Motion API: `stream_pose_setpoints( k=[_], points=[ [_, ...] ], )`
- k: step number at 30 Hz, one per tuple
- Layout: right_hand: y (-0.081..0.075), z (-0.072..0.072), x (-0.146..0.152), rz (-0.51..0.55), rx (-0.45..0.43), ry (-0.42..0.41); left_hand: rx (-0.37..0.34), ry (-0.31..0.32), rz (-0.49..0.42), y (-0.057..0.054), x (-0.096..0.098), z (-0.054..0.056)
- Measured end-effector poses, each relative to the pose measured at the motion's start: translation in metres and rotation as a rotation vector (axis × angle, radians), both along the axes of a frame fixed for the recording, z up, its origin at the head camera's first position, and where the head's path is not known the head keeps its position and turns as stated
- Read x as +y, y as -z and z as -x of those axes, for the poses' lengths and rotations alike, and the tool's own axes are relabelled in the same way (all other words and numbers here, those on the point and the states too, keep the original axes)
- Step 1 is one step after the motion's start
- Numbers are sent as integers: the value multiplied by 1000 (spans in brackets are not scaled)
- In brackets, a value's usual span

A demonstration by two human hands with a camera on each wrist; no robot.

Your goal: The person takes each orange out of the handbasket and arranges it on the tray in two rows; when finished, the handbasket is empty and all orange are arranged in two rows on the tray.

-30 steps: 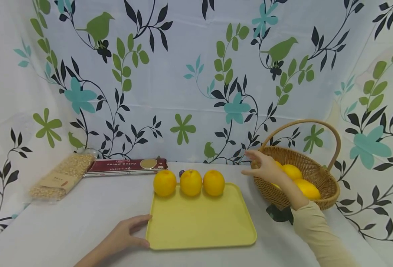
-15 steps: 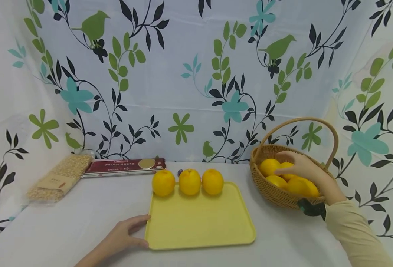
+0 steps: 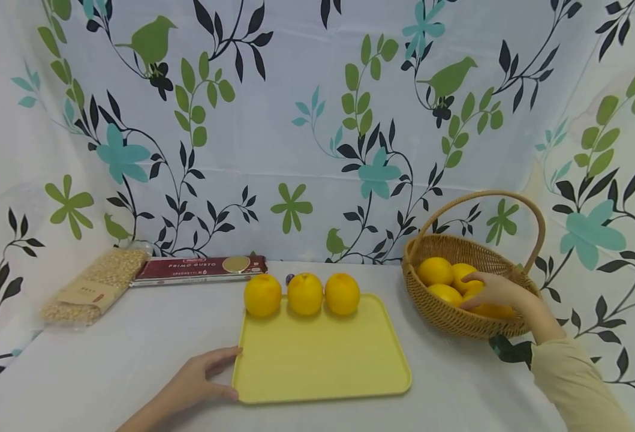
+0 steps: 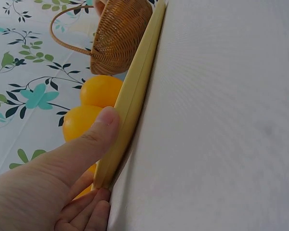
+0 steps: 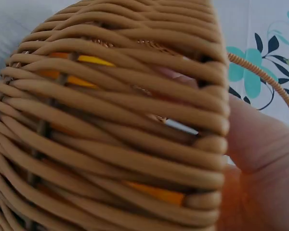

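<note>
A yellow tray (image 3: 322, 360) lies on the white cloth, with three oranges (image 3: 305, 294) in a row along its far edge. My left hand (image 3: 201, 378) touches the tray's left side; thumb and fingers are spread apart along the rim. In the left wrist view, the thumb (image 4: 98, 130) rests against the rim. At the right, a wicker basket (image 3: 452, 321) holds several yellow-orange fruits (image 3: 435, 272). My right hand (image 3: 497, 292) reaches inside, thumb and fingers about a fruit at the basket's right; whether they grip it is unclear. Wicker partly covers this hand in the right wrist view.
A bag of pale kernels (image 3: 98, 287) and a red spaghetti packet (image 3: 198, 270) lie at the back left. A small dark purple thing (image 3: 289, 279) shows behind the oranges. The basket's tall handle (image 3: 538, 222) arches above it. A patterned curtain (image 3: 317, 120) hangs behind.
My right hand has moved right from the basket's left rim, over the fruits, and down among them at the right. The left hand stays at the tray, and the oranges have not moved.
</note>
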State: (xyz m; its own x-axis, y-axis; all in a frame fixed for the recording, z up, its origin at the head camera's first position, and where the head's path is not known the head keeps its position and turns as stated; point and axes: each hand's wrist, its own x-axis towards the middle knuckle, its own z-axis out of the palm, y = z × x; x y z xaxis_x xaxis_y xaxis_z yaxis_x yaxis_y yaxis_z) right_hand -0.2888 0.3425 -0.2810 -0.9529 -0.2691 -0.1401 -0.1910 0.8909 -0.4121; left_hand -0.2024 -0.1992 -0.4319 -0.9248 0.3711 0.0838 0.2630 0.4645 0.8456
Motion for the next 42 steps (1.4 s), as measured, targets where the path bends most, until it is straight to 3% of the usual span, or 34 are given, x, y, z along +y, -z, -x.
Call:
stream_pose_setpoints(
  k=[8, 16, 21, 32, 42],
  points=[
    [9, -2, 12, -11, -51, -24, 2, 3, 0, 2, 1, 0],
    [7, 2, 14, -84, -115, -33, -3, 1, 8, 0, 0, 0],
    [5, 1, 15, -83, -112, -37, -11, -9, 15, -1, 1, -1],
    [1, 2, 17, -16, 98, -37, 25, -21, 45, 0, -3, -2],
    [0, 2, 21, 223, 193, 21, 18, 6, 2, 1, -1, 1]
  ],
)
